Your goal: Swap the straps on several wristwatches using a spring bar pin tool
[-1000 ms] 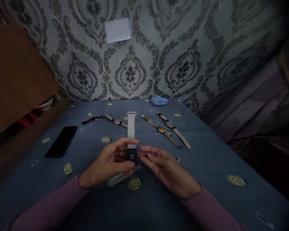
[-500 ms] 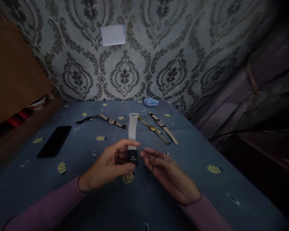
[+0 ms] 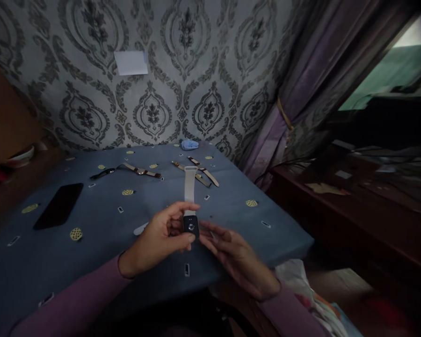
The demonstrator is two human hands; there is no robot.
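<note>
Left hand [image 3: 157, 239]: fingers closed around a smartwatch [image 3: 190, 225], thumb at its near edge, forefinger across the far end where the white strap [image 3: 190, 189] joins. Dark case with a round sensor patch faces up toward the wearer. Long axis of case plus strap runs away from the left fingertips, nearly straight ahead, buckle-loop end farthest out.

Right hand [image 3: 238, 260]: palm turned inward, fingers half curled and bunched, tips just beside the right edge of the case; contact unclear. Something thin and pale may sit between thumb and fingers, but it's too dim and blurred to say, so can't tell if the grip is closed on anything. Left is the nearer hand, being on the watch.

Outward: a pale strap piece [image 3: 141, 229] pokes out left of the left fingers, on the blue tablecloth [image 3: 231, 213]. Past the fingers, ahead and left: beige-and-brown watch [image 3: 140, 172], then dark watch [image 3: 103, 173]. Ahead and slightly right: a light-strapped watch [image 3: 210, 177]. Farther ahead: crumpled blue cloth [image 3: 190, 145]. Well left: black phone [image 3: 59, 206].
</note>
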